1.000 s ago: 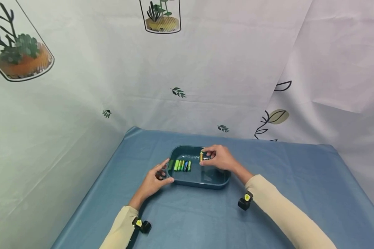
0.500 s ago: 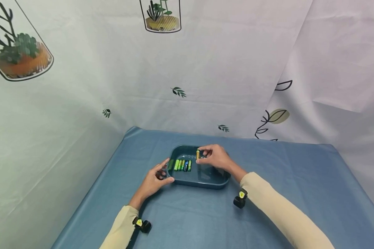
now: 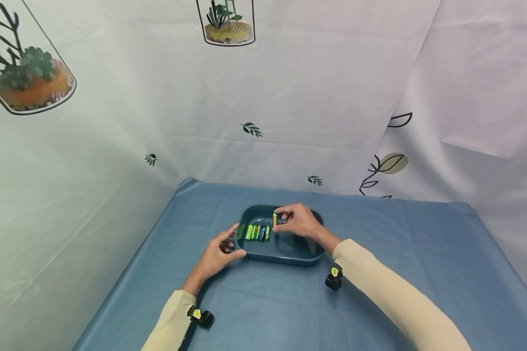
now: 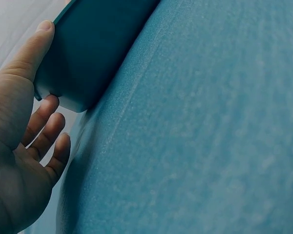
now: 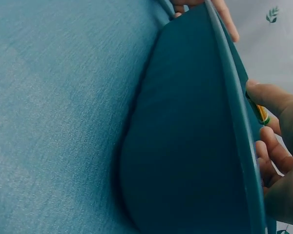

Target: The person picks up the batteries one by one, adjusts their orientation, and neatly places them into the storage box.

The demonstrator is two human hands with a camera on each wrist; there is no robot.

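Observation:
In the head view, a dark teal tray (image 3: 281, 260) stands on the blue cloth. Several batteries (image 3: 257, 233), mostly green and one blue, lie side by side in its left part. My right hand (image 3: 299, 220) pinches a gold-and-green battery (image 3: 274, 219) upright between thumb and fingers, just right of that row. In the right wrist view this battery (image 5: 261, 113) shows partly behind the tray wall. My left hand (image 3: 216, 251) holds the tray's left end, thumb at the near corner and forefinger at the rim. The left wrist view shows its other fingers (image 4: 51, 131) loosely bent beside the tray.
The blue cloth (image 3: 263, 307) covers the whole table. A pale patterned curtain (image 3: 193, 97) rises behind it and along the left side. Each wrist wears a small black camera, like the one on the left (image 3: 204, 319) and the one on the right (image 3: 334, 280).
My right hand has moved a little to the left with the battery, closer to the row. The left hand, the tray and the batteries lying in it have stayed put.

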